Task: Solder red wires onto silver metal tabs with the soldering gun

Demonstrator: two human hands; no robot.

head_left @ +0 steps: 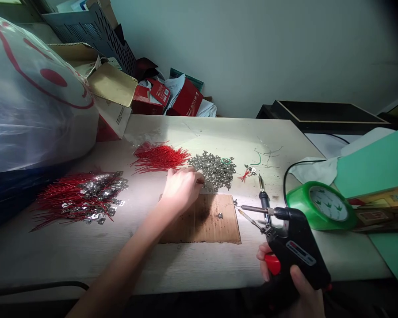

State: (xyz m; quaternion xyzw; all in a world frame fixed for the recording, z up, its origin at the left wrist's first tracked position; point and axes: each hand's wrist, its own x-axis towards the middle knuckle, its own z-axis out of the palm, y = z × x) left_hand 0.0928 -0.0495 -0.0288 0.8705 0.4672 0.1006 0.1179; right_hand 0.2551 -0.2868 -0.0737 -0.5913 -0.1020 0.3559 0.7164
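My left hand (182, 189) reaches to the near left edge of a heap of small metal tabs (215, 170). Its fingers are curled together, and whatever lies between them is hidden. My right hand (303, 282) grips a black soldering gun (293, 243) with a red trigger, its tip pointing left over the right edge of a piece of cardboard (199, 236). On that cardboard lies a single metal tab (220, 216). Behind my left hand is a bundle of red wires (161, 157). Farther left sits a pile of red wires with metal tabs on their ends (86, 196).
A soldering iron (262, 190) lies behind the gun, near a few wired tabs (247, 173). Green tape (321, 205) stands at the right with a black cable around it. A large plastic bag (36, 101) fills the left side. Open boxes (112, 84) line the back.
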